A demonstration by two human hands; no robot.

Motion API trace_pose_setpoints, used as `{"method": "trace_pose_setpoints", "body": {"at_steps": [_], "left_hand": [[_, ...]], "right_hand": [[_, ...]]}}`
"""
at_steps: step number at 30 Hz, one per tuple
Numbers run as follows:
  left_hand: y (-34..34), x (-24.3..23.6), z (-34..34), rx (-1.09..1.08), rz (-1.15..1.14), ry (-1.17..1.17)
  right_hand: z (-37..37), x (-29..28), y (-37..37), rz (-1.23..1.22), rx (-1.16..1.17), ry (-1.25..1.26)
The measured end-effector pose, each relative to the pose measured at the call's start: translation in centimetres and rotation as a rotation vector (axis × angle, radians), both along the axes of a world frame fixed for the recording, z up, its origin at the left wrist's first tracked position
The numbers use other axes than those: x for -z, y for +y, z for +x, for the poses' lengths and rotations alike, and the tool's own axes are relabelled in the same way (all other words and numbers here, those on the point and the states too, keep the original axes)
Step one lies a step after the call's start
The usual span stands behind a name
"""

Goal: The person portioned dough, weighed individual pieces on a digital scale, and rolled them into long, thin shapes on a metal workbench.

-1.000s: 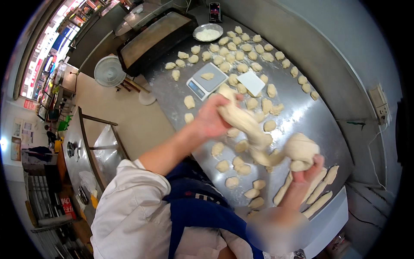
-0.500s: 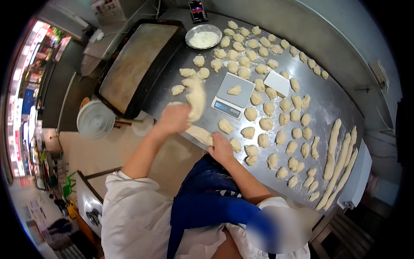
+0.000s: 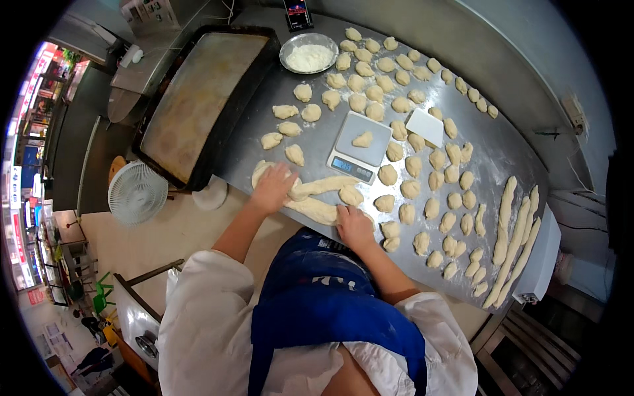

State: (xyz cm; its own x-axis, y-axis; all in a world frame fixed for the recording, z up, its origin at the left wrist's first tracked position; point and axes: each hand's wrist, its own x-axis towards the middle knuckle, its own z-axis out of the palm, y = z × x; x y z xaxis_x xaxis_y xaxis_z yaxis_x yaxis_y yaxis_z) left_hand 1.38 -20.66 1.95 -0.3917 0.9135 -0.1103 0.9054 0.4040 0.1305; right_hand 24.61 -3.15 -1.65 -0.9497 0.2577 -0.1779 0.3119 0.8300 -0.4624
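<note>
A long pale dough strip (image 3: pixel 323 187) lies doubled over near the table's front edge, its bend at the left and its two strands running right. My left hand (image 3: pixel 272 189) rests on the bend, fingers stretched over the dough. On the lower strand's right end my right hand (image 3: pixel 354 228) is closed, with a bit of dough showing past it. A round dough piece (image 3: pixel 351 195) sits between the strands' right ends. Just beyond stands a digital scale (image 3: pixel 360 148) with a small dough lump (image 3: pixel 362 139) on its plate.
Many dough pieces (image 3: pixel 410 189) cover the table's middle and right. Several dough ropes (image 3: pixel 506 224) lie at the far right. A white scraper (image 3: pixel 424 127) lies behind the scale. Farther left are a flour bowl (image 3: pixel 310 54), a phone (image 3: pixel 298 14) and a large dark-rimmed tray (image 3: pixel 205 99).
My left hand has brought the raised, swinging dough down onto the table and now lies on it. The right hand has shifted slightly right, still on the lower strand.
</note>
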Motion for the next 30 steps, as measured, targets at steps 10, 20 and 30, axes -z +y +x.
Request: {"method": "trace_pose_setpoints", "body": {"at_steps": [10,20,30], "left_hand": [[3.2,1.1,-3.5,0.051,-0.211,-0.335],[3.5,-0.9,-8.7,0.099,-0.264,-0.534],[-3.2,3.9,-8.2,0.002,0.146,-0.324]], "right_hand": [[-3.7,1.2,3.3,0.053,0.349,0.095],[4.3,0.2,-2.6,0.003,0.588,0.21],[5.7,-0.4,-3.0,-0.034,0.653,0.178]]}}
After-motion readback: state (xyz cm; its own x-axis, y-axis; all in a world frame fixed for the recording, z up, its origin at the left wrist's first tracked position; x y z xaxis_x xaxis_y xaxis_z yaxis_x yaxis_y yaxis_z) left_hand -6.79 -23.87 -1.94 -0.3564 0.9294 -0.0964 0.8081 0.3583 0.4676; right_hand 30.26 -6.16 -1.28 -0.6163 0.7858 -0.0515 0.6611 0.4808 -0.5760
